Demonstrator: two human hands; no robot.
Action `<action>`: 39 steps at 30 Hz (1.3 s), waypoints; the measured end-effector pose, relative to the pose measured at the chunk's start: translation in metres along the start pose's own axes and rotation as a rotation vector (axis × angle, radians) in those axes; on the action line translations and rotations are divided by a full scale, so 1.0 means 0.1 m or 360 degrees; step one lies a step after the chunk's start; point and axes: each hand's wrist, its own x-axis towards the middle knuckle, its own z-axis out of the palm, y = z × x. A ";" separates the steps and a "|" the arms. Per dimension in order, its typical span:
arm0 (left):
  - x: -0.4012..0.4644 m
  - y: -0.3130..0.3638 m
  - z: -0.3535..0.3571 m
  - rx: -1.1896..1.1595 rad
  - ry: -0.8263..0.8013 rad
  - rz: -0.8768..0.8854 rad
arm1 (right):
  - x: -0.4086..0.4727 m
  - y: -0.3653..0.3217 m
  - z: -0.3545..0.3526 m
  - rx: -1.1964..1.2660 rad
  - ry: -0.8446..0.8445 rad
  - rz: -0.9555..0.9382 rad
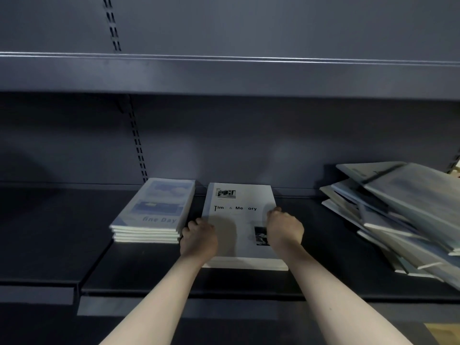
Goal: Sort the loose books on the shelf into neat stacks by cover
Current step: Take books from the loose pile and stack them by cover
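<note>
Books: "Tim & Me ory" stack (pixel 239 227) | left hand (pixel 198 241), right hand (pixel 285 230) fingers gripping its sides | "fine Day" stack (pixel 154 210) beside

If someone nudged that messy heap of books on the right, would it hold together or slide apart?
The loose pile would probably slide apart: its books lie tilted and fanned out, edges overhanging one another. The covers look smooth, so they likely slip easily. The fine Day stack, squared and flat, looks far steadier.
</note>
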 end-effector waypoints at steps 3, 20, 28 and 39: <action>0.00 0.01 0.01 0.0011 0.0017 -0.0016 | 0.01 0.01 0.01 0.0030 0.0010 0.0004; -0.03 0.00 0.12 0.0089 0.0275 0.0026 | 0.07 0.02 0.07 0.0122 0.0045 0.0019; -0.05 0.02 0.08 0.0114 0.0194 -0.0002 | 0.08 0.02 0.05 0.0080 -0.0050 0.0021; -0.10 0.00 -0.15 0.0094 0.0049 0.0066 | 0.04 0.11 -0.25 -0.0079 -0.0149 -0.0137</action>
